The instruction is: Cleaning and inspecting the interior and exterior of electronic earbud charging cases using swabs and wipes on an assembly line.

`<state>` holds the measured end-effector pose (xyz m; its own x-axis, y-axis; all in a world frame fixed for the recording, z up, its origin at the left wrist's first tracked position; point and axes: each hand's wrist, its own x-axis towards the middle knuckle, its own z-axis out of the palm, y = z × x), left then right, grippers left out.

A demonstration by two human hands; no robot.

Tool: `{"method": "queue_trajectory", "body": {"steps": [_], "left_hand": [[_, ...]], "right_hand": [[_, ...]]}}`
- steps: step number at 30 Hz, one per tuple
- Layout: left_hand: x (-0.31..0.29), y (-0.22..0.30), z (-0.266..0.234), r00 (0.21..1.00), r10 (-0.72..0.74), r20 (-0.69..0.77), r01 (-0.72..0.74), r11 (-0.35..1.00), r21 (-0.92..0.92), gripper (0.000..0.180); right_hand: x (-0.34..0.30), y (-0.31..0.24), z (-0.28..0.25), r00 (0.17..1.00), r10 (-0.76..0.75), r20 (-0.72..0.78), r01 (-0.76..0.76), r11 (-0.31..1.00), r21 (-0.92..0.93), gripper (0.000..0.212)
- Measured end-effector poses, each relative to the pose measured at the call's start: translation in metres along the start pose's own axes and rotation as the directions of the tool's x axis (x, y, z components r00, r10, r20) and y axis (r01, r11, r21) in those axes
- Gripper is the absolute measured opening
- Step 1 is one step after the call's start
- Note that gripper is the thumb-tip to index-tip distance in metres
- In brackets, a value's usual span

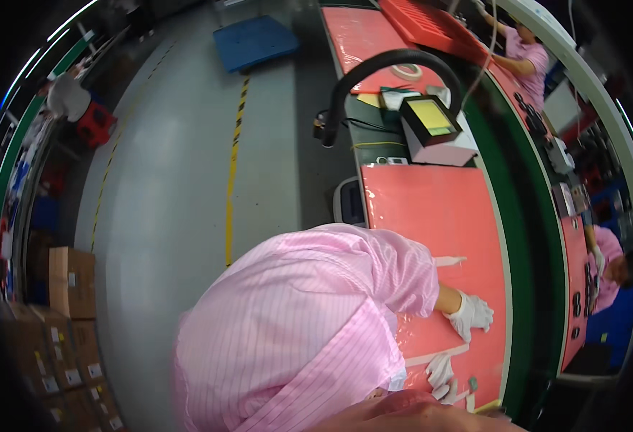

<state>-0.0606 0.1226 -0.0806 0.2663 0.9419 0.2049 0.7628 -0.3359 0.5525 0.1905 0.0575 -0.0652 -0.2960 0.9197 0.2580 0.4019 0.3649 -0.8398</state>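
Note:
My left hand [469,315], in a white glove, reaches out from a pink striped sleeve [403,270]. Its fingers are stretched out and lie against the pinkish-red table mat [431,209], with nothing visible in them. Closer to the lower edge, a white-gloved shape that looks like my right hand [441,374] is over the same mat. Its fingers are too bunched and partly hidden to read. A pale strip [439,355] lies between the two hands, and another pale strip [451,261] lies beyond my left hand. A small green piece [472,384] is beside the lower glove.
Farther along the bench stand a dark box with a yellow top [430,119], a black curved hose [395,57] and a tape roll [406,72]. A red tray [431,29] sits beyond. Co-workers [528,65] work across the green strip. Cartons [71,281] are stacked at left.

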Motion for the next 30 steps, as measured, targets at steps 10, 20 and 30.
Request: {"method": "queue_trajectory", "body": {"steps": [10,20,30], "left_hand": [[0.008,0.0,0.011,0.985,0.09,-0.146,-0.091,0.996,-0.003,0.053],[-0.02,-0.004,-0.026,0.999,-0.014,-0.05,0.018,0.997,0.077,0.055],[-0.009,0.005,-0.01,0.999,0.004,-0.048,-0.002,0.999,0.046,0.056]], "right_hand": [[-0.002,0.006,-0.012,0.978,-0.094,0.186,0.156,0.921,-0.357,0.02],[-0.01,-0.022,-0.032,0.969,-0.248,0.024,0.229,0.849,-0.477,0.032],[0.02,-0.024,-0.017,0.888,-0.381,0.259,0.46,0.761,-0.457,0.012]]}}
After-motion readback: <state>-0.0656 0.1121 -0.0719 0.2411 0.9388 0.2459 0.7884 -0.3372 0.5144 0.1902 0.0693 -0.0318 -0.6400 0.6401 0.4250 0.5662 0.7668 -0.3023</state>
